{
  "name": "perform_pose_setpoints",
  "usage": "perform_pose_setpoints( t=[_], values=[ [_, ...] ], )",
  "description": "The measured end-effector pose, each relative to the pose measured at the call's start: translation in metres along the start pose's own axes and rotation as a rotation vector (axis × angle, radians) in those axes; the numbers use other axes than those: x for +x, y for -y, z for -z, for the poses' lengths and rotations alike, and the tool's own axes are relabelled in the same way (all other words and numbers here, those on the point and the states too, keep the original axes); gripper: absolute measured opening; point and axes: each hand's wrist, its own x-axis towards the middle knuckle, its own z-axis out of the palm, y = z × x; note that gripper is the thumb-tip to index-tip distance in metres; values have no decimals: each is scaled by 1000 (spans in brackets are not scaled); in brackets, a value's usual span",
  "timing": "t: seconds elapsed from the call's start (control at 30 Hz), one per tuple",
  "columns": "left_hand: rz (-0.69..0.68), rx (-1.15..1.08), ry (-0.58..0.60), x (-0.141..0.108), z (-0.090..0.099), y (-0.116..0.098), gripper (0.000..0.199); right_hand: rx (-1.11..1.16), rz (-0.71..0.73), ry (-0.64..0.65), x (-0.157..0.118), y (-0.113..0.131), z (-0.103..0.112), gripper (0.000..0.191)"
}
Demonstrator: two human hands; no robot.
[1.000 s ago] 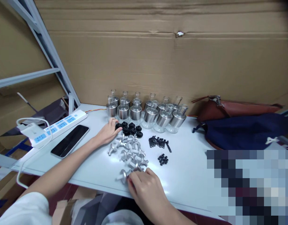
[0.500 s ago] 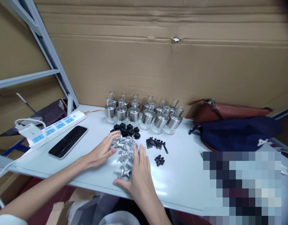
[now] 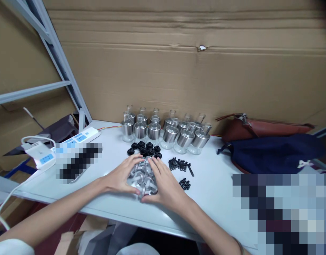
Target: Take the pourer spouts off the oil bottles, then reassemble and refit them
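Note:
A heap of silvery metal parts [image 3: 144,177], each with a round disc, lies on the white table [image 3: 117,207]. My left hand [image 3: 123,175] curves along the heap's left side, thumb at its near edge. On the right side my right hand [image 3: 164,180] does the same, so both cup the pile with fingers spread. Just beyond the fingertips sit several black stoppers [image 3: 143,150]. To the right are small flat black pieces [image 3: 180,164] and a cluster of tiny black rings [image 3: 184,184].
Glass bottles with metal bands [image 3: 155,131] stand in two rows at the back. A white power strip [image 3: 84,136] and a pixelated dark object [image 3: 80,161] lie at left. A brown bag [image 3: 258,129] and navy cloth [image 3: 274,150] lie at right. Cardboard [image 3: 163,71] rises behind.
My hands have closed in around the metal parts from both sides. The scattered parts are now gathered into a tighter heap. The view has shifted slightly.

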Motion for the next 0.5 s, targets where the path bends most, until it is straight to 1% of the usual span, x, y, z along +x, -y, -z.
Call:
perform_pose_setpoints(
  t=[0.13, 0.2, 0.33, 0.5],
  values=[
    [-34, -24, -27, -3, 0, 0, 96, 60, 103, -103, 2, 0, -11, 108],
    [-29, -24, -36, -4, -1, 1, 93, 61, 123, -127, 4, 3, -13, 103],
    [10, -31, -32, -3, -1, 4, 85, 48, 103, -116, 8, 7, -13, 96],
    [41, -8, -28, -2, 1, 1, 79, 27, 116, -61, 11, 9, -12, 95]
  ],
)
